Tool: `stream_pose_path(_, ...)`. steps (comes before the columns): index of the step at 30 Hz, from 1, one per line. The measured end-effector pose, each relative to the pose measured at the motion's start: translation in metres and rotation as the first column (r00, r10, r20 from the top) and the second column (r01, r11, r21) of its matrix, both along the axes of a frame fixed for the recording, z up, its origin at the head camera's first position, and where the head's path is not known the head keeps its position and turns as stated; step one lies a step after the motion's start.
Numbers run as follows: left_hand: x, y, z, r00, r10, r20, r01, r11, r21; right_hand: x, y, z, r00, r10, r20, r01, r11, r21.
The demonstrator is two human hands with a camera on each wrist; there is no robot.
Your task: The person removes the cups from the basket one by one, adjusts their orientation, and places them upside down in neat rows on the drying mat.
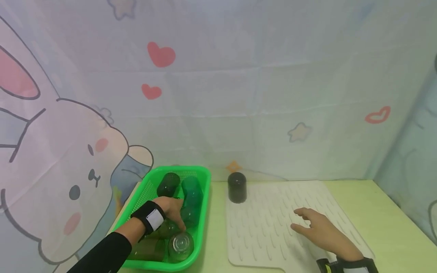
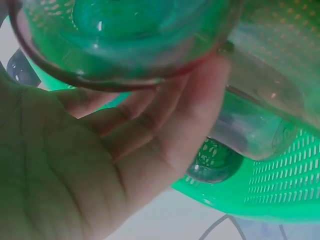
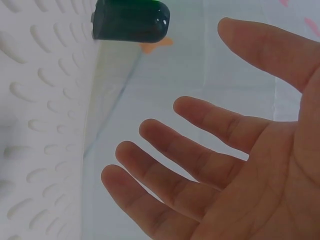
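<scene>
My left hand (image 1: 172, 208) reaches down into a green plastic basket (image 1: 206, 197) that holds several glasses. Its thumb extends just beyond a clear round glass (image 1: 181, 244) at the near end. In the left wrist view, the fingers (image 2: 155, 125) overlap the curved edge of a large see-through glass (image 2: 135, 55); the thumb is hidden there. To the right, my right hand (image 1: 322, 231) hovers above a pale ridged mat (image 1: 266, 227), fingers spread and holding nothing. A dark glass (image 1: 237, 187) stands upside down on the mat's far left corner.
A dark glass (image 1: 168, 184) and a teal glass (image 1: 192, 189) lie in the basket's far end. An olive-tinted glass (image 1: 146, 250) lies near its front left. The pale green table (image 1: 385, 212) meets a printed cloth backdrop (image 1: 239, 94) behind.
</scene>
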State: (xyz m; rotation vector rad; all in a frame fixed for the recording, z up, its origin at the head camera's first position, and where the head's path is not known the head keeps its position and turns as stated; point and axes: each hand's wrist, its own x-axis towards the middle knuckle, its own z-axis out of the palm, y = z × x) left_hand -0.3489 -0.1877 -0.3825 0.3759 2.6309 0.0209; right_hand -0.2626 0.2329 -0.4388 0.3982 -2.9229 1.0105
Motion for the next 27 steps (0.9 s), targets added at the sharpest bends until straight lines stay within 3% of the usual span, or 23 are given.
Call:
stream_pose_path(7, -0.003, -0.007, 0.003, 0.999, -0.006, -0.036, 0.007, 1.0, 0.029, -0.001, -0.001, 0.0, 1.0, 0.006, 0.018, -0.006, 1.0, 0.003)
stream_pose_path(11, -0.003, -0.01, 0.012, 0.999, -0.015, -0.048, 0.017, 0.999, 0.048, -0.001, 0.0, -0.001, 1.0, 0.004, 0.008, -0.004, 1.0, 0.01)
stream_pose_path(14, -0.002, -0.014, 0.021, 0.998, -0.019, -0.052, 0.025, 0.994, 0.11, 0.0, -0.001, -0.001, 1.0, 0.0, 0.025, -0.001, 1.0, 0.007)
stream_pose_path(20, 0.001, -0.017, 0.038, 0.995, -0.06, -0.084, 0.078, 0.972, 0.223, 0.002, -0.004, 0.0, 0.998, 0.009, 0.054, -0.008, 1.0, -0.013)
stream_pose_path(27, 0.007, 0.006, 0.048, 0.984, -0.132, -0.121, 0.166, 0.927, 0.338, 0.001, -0.009, 0.004, 1.0, 0.027, 0.007, -0.027, 0.999, -0.022)
